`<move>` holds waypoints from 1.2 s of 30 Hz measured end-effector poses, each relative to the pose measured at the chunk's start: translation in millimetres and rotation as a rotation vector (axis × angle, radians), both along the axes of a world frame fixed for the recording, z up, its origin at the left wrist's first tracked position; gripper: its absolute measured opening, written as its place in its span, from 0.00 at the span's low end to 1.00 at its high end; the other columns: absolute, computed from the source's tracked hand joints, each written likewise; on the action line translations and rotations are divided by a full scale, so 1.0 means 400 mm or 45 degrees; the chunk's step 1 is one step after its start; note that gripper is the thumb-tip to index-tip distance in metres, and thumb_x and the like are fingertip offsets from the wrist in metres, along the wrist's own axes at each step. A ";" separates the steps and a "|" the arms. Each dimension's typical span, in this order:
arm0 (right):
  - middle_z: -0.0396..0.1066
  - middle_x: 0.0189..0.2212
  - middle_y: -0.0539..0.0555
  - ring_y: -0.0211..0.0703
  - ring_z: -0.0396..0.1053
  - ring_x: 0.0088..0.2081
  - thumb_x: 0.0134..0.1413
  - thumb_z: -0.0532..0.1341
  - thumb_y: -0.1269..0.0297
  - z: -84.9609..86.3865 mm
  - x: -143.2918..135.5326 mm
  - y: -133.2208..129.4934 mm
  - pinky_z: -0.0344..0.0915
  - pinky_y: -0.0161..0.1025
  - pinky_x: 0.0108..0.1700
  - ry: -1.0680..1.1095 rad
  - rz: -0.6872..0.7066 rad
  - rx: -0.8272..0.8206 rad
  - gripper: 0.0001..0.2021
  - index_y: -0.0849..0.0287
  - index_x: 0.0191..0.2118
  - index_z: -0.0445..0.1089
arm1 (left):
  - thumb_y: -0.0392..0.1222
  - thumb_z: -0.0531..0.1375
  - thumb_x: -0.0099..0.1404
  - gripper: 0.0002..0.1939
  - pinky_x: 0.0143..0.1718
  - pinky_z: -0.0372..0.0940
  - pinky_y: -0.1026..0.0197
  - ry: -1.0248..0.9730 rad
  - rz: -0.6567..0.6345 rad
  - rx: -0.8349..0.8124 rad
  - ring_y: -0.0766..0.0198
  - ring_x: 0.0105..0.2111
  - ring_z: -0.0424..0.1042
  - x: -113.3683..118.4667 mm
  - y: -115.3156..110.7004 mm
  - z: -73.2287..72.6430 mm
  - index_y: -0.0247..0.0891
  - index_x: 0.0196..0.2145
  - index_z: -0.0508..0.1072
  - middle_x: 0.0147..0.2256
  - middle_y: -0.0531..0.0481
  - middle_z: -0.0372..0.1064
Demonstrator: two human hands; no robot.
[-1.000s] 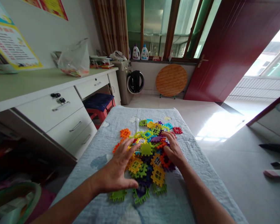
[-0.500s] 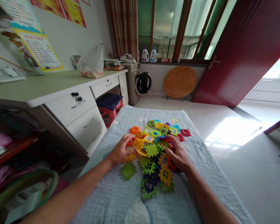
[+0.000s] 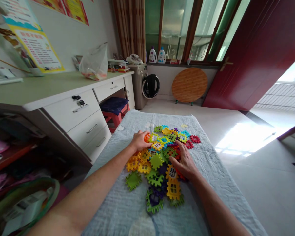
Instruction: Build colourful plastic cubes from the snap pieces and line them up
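A loose heap of interlocking plastic building tiles in several colours, with notched edges, lies on the cloth-covered table; a plain green tile [image 3: 156,161] is in its middle. My left hand [image 3: 139,141] is at the heap's far left side, its thumb and fingers apart around an orange tile [image 3: 147,138]. That hand partly covers the tiles under it. On the right side, my right hand [image 3: 185,161] rests over red and purple tiles, its fingers spread and curved. Yellow window tiles [image 3: 173,188] and a green-framed tile [image 3: 154,200] lie at the near end.
The table [image 3: 108,200] wears a pale blue cloth. Left of it stand a white desk [image 3: 86,106] with drawers, a stool [image 3: 115,106] and a basket [image 3: 55,193]. Beyond are a washing machine [image 3: 139,87], a round wooden tabletop [image 3: 189,85] and a red door [image 3: 248,59].
My left hand has moved forward and slightly right, uncovering yellow tiles at the heap's left. My right hand has shifted slightly left, and some near yellow tiles have turned a little.
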State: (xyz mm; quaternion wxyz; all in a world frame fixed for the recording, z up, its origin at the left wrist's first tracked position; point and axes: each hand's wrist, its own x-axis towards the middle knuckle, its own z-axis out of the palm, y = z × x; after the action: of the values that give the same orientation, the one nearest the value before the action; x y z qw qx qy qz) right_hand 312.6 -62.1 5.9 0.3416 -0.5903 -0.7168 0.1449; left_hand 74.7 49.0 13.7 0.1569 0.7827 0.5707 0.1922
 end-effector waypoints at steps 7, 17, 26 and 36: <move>0.55 0.59 0.58 0.52 0.54 0.59 0.50 0.59 0.57 -0.008 -0.005 0.007 0.54 0.52 0.60 0.016 0.005 0.028 0.36 0.52 0.64 0.47 | 0.39 0.65 0.48 0.19 0.41 0.66 0.60 -0.319 -0.037 0.083 0.63 0.34 0.69 0.002 0.015 0.014 0.38 0.40 0.72 0.36 0.51 0.65; 0.57 0.55 0.61 0.54 0.56 0.57 0.49 0.60 0.58 -0.021 -0.050 0.028 0.55 0.55 0.58 0.120 -0.078 0.116 0.33 0.55 0.61 0.51 | 0.34 0.57 0.60 0.15 0.42 0.67 0.61 -0.186 -0.368 0.576 0.63 0.39 0.67 0.135 -0.128 0.163 0.43 0.45 0.70 0.41 0.48 0.63; 0.57 0.58 0.57 0.52 0.54 0.60 0.50 0.59 0.56 0.007 0.007 0.000 0.53 0.53 0.60 0.390 0.028 0.031 0.34 0.52 0.62 0.48 | 0.41 0.53 0.65 0.27 0.59 0.53 0.49 -0.206 -0.643 0.366 0.55 0.57 0.56 0.108 -0.255 0.149 0.42 0.61 0.53 0.56 0.44 0.57; 0.57 0.57 0.56 0.50 0.55 0.59 0.50 0.58 0.60 0.012 -0.024 -0.003 0.52 0.50 0.60 0.257 0.031 0.065 0.23 0.53 0.54 0.62 | 0.61 0.58 0.56 0.33 0.61 0.40 0.36 0.187 -0.973 0.313 0.43 0.61 0.46 0.059 -0.455 0.062 0.48 0.56 0.60 0.60 0.44 0.53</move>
State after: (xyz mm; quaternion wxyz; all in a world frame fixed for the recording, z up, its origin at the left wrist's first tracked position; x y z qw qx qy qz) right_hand 303.1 -63.4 10.6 0.4250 -0.5550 -0.6895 0.1895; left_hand 98.1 -132.9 38.5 0.0810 0.9631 0.2212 0.1305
